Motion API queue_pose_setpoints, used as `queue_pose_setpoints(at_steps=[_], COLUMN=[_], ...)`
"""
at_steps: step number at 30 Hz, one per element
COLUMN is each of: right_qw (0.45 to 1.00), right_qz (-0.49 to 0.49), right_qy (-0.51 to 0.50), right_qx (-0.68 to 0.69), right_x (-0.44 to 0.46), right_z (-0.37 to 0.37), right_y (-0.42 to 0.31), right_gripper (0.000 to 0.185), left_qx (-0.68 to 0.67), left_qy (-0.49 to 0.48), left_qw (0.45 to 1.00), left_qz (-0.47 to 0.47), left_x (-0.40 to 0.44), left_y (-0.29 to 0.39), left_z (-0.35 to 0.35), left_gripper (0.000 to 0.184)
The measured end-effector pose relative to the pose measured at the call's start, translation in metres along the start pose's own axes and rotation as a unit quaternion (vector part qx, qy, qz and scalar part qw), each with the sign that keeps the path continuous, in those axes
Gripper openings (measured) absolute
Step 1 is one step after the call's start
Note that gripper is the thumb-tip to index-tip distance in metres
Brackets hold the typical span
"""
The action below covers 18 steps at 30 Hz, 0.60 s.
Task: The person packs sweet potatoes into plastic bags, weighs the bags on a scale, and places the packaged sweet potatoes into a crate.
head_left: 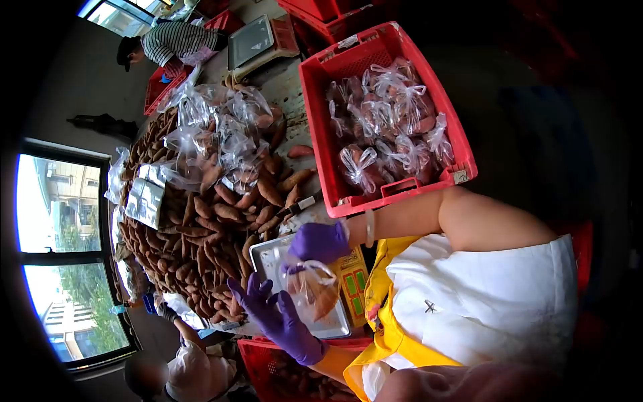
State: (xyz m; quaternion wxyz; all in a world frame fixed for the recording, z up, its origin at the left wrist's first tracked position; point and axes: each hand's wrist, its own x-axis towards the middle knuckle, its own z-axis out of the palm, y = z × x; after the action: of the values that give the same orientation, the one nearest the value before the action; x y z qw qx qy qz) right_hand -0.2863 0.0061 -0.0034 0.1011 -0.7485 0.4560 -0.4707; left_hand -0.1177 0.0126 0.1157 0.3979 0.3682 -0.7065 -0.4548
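The view is turned sideways. My right hand [320, 242], in a purple glove, is closed on the tied top of a clear plastic bag of sweet potatoes [321, 300]. The bag is over the white tray of a weighing scale [268, 258]; I cannot tell whether it rests on it. My left hand [278, 321], also gloved in purple, is beside the bag with fingers spread, holding nothing. Its thumb is close to the bag. A big heap of loose sweet potatoes [194, 248] lies beyond the scale.
A red crate [311, 127] holds several tied bags. More filled bags [221, 134] lie on the heap, near a stack of clear plastic [146, 195]. Another scale [251, 43] stands farther off. A second red crate [251, 355] is by my left arm. Two people [177, 43] work nearby.
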Motion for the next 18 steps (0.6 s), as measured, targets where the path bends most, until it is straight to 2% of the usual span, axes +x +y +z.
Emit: queue_pose_setpoints(at_steps=[1, 2, 3, 5, 6, 7, 8, 9, 11, 13, 17, 18], right_qw=[0.993, 0.993, 0.986, 0.941, 0.906, 0.891, 0.863, 0.813, 0.813, 0.831, 0.813, 0.805], right_qz=[0.107, 0.106, 0.158, 0.279, 0.327, 0.389, 0.388, 0.421, 0.48, 0.415, 0.415, 0.442], right_qy=[-0.029, 0.026, 0.036, 0.146, 0.211, 0.229, 0.318, 0.386, 0.326, 0.366, 0.407, 0.395], right_qx=[-0.048, -0.038, 0.036, 0.121, 0.166, 0.044, 0.059, 0.113, -0.054, -0.048, -0.034, 0.014], right_x=[-0.008, -0.026, -0.037, -0.063, -0.076, -0.102, -0.097, -0.117, -0.145, -0.15, -0.169, -0.178], right_z=[-0.02, -0.032, -0.065, -0.112, -0.135, -0.152, -0.178, -0.191, -0.218, -0.227, -0.21, -0.198], right_y=[0.005, 0.026, 0.027, 0.047, 0.057, 0.086, 0.075, 0.105, 0.125, 0.122, 0.151, 0.16], right_gripper=[0.03, 0.03, 0.027, 0.02, 0.017, 0.022, 0.024, 0.021, 0.019, 0.02, 0.02, 0.021], left_qx=[-0.04, -0.025, -0.004, 0.02, 0.018, 0.017, 0.008, 0.009, 0.033, 0.038, 0.022, 0.01], left_qy=[-0.006, 0.0, 0.006, -0.029, -0.015, 0.0, 0.016, 0.015, 0.023, 0.027, 0.0, -0.016], left_qw=[0.999, 0.999, 0.997, 0.988, 0.985, 0.981, 0.975, 0.974, 0.953, 0.949, 0.953, 0.956], left_qz=[-0.006, -0.042, -0.07, -0.153, -0.172, -0.193, -0.221, -0.228, -0.299, -0.312, -0.301, -0.292], left_x=[-0.001, -0.006, -0.011, -0.026, -0.036, -0.048, -0.059, -0.067, -0.081, -0.083, -0.061, -0.052], left_y=[-0.009, -0.009, -0.01, -0.023, -0.031, -0.04, -0.05, -0.057, -0.067, -0.071, -0.068, -0.067], left_z=[-0.009, -0.011, -0.011, -0.02, -0.021, -0.022, -0.025, -0.028, -0.035, -0.034, -0.012, -0.001], left_gripper=[0.069, 0.065, 0.056, 0.045, 0.04, 0.036, 0.035, 0.035, 0.034, 0.033, 0.033, 0.033])
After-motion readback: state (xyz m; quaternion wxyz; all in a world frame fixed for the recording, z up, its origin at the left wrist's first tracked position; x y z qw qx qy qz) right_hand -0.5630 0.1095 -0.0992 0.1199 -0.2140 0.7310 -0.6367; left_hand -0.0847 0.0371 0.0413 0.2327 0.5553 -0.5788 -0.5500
